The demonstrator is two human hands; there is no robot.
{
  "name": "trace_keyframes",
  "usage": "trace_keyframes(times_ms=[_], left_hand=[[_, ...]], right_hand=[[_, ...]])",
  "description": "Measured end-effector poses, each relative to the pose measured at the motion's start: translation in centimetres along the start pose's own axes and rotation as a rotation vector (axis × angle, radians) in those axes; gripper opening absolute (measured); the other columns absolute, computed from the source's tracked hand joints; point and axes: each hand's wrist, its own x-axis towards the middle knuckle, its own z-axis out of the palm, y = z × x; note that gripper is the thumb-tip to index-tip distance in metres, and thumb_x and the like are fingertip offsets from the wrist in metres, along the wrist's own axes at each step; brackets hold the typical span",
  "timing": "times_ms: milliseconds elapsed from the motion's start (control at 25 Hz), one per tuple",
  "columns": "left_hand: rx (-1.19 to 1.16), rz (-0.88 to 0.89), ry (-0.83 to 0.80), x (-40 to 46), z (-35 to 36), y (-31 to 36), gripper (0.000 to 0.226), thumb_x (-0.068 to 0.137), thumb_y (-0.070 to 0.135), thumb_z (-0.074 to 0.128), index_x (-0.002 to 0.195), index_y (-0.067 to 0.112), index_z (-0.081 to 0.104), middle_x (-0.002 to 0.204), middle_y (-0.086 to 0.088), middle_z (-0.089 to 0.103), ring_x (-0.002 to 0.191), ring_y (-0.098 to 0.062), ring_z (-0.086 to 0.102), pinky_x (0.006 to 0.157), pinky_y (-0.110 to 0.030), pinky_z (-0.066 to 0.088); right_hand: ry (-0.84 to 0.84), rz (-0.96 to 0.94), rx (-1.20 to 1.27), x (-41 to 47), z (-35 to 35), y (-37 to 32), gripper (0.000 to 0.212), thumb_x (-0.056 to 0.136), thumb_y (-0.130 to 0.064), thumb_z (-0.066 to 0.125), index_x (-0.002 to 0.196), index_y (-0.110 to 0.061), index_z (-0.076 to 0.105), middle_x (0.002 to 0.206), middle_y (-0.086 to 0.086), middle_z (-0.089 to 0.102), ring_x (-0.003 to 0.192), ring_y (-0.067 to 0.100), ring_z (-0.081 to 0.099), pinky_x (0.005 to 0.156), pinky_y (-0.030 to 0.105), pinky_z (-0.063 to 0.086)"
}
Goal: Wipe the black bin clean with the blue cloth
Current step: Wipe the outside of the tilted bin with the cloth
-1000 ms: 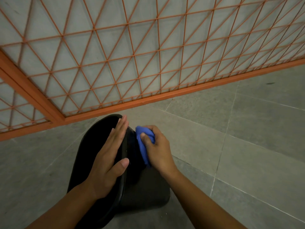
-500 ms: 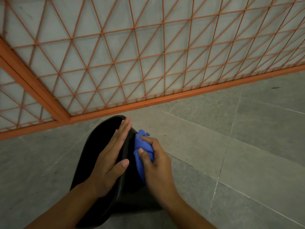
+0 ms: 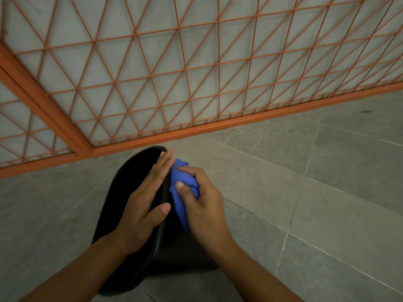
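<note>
The black bin (image 3: 130,192) lies tipped on the grey tiled floor (image 3: 305,203) just in front of the orange grille (image 3: 174,83), the left hand (image 3: 144,205) resting flat with straight fingers across its rim while the right hand (image 3: 202,203) grips the bunched blue cloth (image 3: 181,192) against the bin's outer wall.

Left hand (image 3: 144,205) flat on black bin (image 3: 122,192), right hand (image 3: 202,199) gripping blue cloth (image 3: 182,192)
</note>
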Motion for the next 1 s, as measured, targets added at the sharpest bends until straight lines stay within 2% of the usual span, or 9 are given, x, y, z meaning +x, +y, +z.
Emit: trace_keyframes(times_ms=[160, 240, 360, 480, 600, 720, 840, 1000], left_hand=[[0.011, -0.013, 0.003, -0.1, 0.0, -0.1, 0.084, 0.094, 0.067, 0.032, 0.153, 0.009, 0.021, 0.163, 0.003, 0.015, 0.151, -0.019, 0.014, 0.122, -0.032, 0.013], [0.006, 0.002, 0.003, -0.4, 0.0, -0.2, 0.084, 0.093, 0.07, 0.031, 0.153, 0.013, 0.019, 0.163, 0.006, 0.015, 0.151, -0.018, 0.013, 0.122, -0.031, 0.012], [0.001, 0.012, 0.003, -0.4, -0.4, -0.6, 0.086, 0.092, 0.071, 0.032, 0.154, 0.011, 0.022, 0.163, 0.004, 0.017, 0.151, -0.018, 0.015, 0.121, -0.027, 0.013], [-0.008, -0.006, 0.029, -0.1, -0.8, -1.1, 0.083, 0.091, 0.071, 0.033, 0.15, 0.012, 0.025, 0.162, 0.008, 0.019, 0.15, -0.014, 0.017, 0.12, -0.021, 0.014], [-0.01, -0.02, 0.053, -0.4, -1.0, -1.1, 0.085, 0.09, 0.073, 0.031, 0.151, 0.014, 0.024, 0.162, 0.007, 0.019, 0.15, -0.014, 0.016, 0.119, -0.021, 0.014], [-0.012, -0.012, 0.034, -0.6, -0.8, -1.1, 0.087, 0.09, 0.073, 0.031, 0.151, 0.011, 0.023, 0.162, 0.005, 0.018, 0.15, -0.017, 0.016, 0.12, -0.024, 0.014], [-0.011, 0.0, 0.025, -0.5, -0.7, -1.1, 0.085, 0.091, 0.072, 0.033, 0.15, 0.011, 0.023, 0.163, 0.008, 0.017, 0.151, -0.017, 0.015, 0.12, -0.025, 0.014], [-0.02, -0.012, 0.001, -0.4, -0.5, -0.3, 0.087, 0.091, 0.071, 0.035, 0.154, 0.012, 0.023, 0.163, 0.005, 0.017, 0.151, -0.018, 0.015, 0.121, -0.028, 0.014]], right_hand=[[0.056, 0.141, -0.057, 2.6, -0.8, 2.1, 0.019, 0.091, -0.016, 0.053, 0.108, -0.021, 0.057, 0.101, -0.005, 0.062, 0.084, -0.009, 0.055, 0.076, 0.008, 0.041], [0.091, 0.204, -0.063, 0.0, -1.0, 2.5, 0.022, 0.091, -0.018, 0.053, 0.112, -0.025, 0.055, 0.106, -0.007, 0.062, 0.092, -0.01, 0.054, 0.08, 0.008, 0.04], [0.034, 0.111, -0.03, -2.5, 0.3, 1.2, 0.031, 0.087, -0.026, 0.053, 0.117, -0.03, 0.055, 0.119, -0.012, 0.059, 0.109, -0.003, 0.052, 0.095, 0.012, 0.037], [-0.012, 0.027, -0.112, -0.2, 0.8, 1.3, 0.031, 0.087, -0.026, 0.052, 0.117, -0.026, 0.054, 0.115, -0.007, 0.062, 0.104, 0.003, 0.055, 0.094, 0.018, 0.042], [0.058, 0.137, -0.168, 0.6, -0.3, 3.6, 0.023, 0.09, -0.022, 0.052, 0.113, -0.025, 0.054, 0.105, -0.005, 0.063, 0.094, 0.006, 0.058, 0.087, 0.028, 0.047], [0.048, 0.162, -0.129, -2.4, -0.3, 2.7, 0.026, 0.09, -0.021, 0.053, 0.115, -0.028, 0.055, 0.111, -0.008, 0.062, 0.1, 0.002, 0.056, 0.09, 0.021, 0.044], [-0.024, 0.029, -0.084, -1.9, 0.7, 0.6, 0.032, 0.085, -0.027, 0.051, 0.116, -0.027, 0.056, 0.117, -0.01, 0.06, 0.105, -0.001, 0.054, 0.093, 0.013, 0.04], [0.06, 0.063, -0.062, 0.9, 0.2, 1.3, 0.027, 0.084, -0.025, 0.051, 0.111, -0.021, 0.057, 0.105, -0.005, 0.064, 0.094, 0.001, 0.057, 0.085, 0.021, 0.044]])
